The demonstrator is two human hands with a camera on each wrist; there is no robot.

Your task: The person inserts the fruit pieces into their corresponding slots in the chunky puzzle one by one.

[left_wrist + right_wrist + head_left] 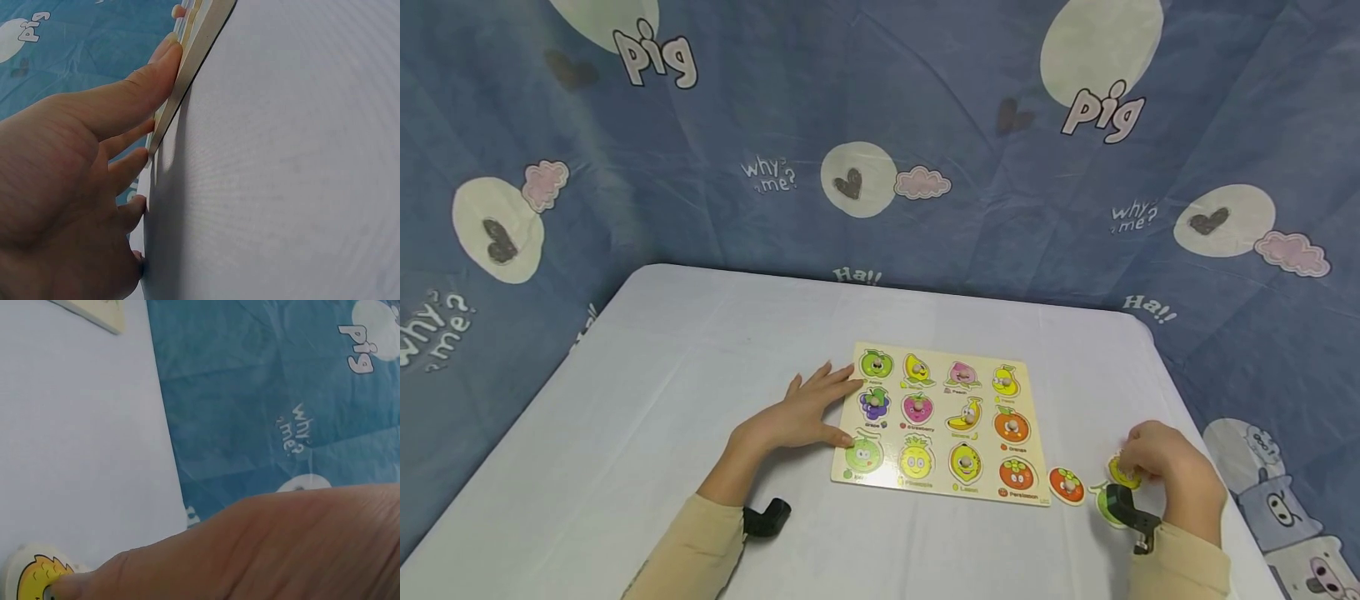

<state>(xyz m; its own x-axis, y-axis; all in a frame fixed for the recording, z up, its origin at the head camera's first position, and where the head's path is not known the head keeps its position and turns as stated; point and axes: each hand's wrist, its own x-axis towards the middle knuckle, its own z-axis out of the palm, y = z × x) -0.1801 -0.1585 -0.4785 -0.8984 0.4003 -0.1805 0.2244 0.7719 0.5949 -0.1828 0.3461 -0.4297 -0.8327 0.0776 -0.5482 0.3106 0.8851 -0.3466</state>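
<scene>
A wooden fruit puzzle board (942, 493) lies on the white table, its fruit pictures in rows, many with small knobs. My left hand (801, 414) rests at the board's left edge with fingers spread; in the left wrist view the thumb (164, 65) presses against the board's side (199, 53). Right of the board, my right hand (1168, 457) pinches the knob of a yellow pineapple puzzle piece (1123, 475). The right wrist view shows the thumb at that knob, with the scaly yellow pineapple picture (37, 581) partly cut off by the frame.
A red persimmon piece (1067, 486) lies beside the board's lower right corner. Next to it, a green round piece (1103, 506) is partly covered by the black wrist camera (1131, 512). Blue printed cloth (970, 225) hangs behind the table (760, 333).
</scene>
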